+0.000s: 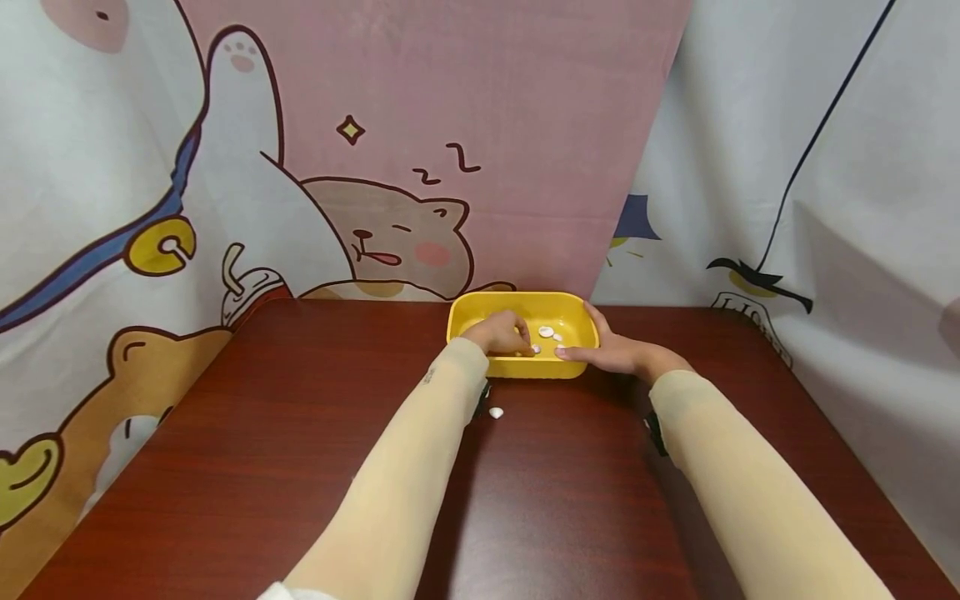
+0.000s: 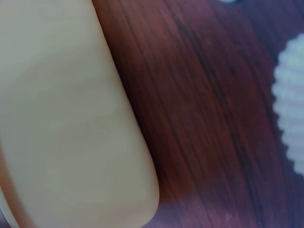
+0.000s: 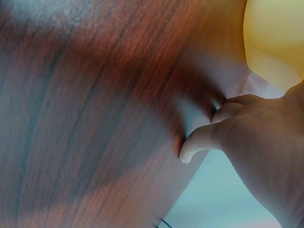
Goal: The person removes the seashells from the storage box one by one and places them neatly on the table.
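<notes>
A yellow plastic basin (image 1: 517, 367) stands at the far edge of the dark red wooden table. My left hand (image 1: 501, 332) reaches over its near rim, fingers curled down, and pinches a small white shell (image 1: 536, 349) at the fingertips, low inside the basin. Beside it in the basin lie a larger white shell (image 1: 546, 332) and other small white pieces. My right hand (image 1: 611, 350) grips the basin's right end, the thumb over the near rim and the fingers along the outside. In the right wrist view its fingers (image 3: 204, 137) spread beside the yellow wall (image 3: 273, 42), close to the tabletop.
On the table in front of the basin lies a loose white shell (image 1: 496, 412); a ridged white shell (image 2: 292, 104) shows large in the left wrist view. Behind the table hangs a cartoon-printed cloth (image 1: 540, 150), close to the basin's far side.
</notes>
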Available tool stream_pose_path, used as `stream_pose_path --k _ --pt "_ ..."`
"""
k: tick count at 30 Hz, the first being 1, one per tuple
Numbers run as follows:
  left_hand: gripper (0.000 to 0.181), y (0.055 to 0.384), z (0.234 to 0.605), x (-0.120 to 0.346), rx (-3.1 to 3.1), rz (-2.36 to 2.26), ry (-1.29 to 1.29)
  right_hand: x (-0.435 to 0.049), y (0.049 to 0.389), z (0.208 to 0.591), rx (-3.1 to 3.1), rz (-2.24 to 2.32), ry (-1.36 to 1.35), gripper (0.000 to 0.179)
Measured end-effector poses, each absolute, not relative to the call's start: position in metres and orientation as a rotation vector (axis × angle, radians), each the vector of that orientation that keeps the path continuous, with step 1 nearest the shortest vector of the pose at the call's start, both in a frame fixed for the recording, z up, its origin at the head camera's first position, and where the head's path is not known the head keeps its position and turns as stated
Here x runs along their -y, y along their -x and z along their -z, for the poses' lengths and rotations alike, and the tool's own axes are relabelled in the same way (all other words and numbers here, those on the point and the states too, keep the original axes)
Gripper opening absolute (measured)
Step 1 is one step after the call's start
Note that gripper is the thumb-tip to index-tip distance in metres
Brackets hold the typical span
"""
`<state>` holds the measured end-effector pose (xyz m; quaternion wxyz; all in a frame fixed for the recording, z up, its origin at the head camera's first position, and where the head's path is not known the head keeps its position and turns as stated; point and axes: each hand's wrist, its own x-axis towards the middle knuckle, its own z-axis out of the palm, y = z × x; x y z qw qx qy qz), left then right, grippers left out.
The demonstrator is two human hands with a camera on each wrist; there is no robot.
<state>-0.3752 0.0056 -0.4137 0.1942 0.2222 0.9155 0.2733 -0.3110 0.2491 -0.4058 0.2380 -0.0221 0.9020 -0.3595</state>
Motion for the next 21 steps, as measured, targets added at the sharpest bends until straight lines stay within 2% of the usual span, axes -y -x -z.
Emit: stream_pose_path --k 5,11,21 --pt "0.015 0.382 0.419 0.0 -2.563 -0.76 -0.653 -0.249 0.312 0.409 -2.465 1.006 0.075 0.134" --pt "0.022 0.387 0.424 0.009 -2.516 -0.871 -0.528 -0.249 0.314 0.413 -2.45 1.007 0.041 0.135" --pt "0.01 0.375 0.413 0.008 -2.571 -0.869 -0.539 -0.249 0.311 0.407 -2.45 1.018 0.047 0.132"
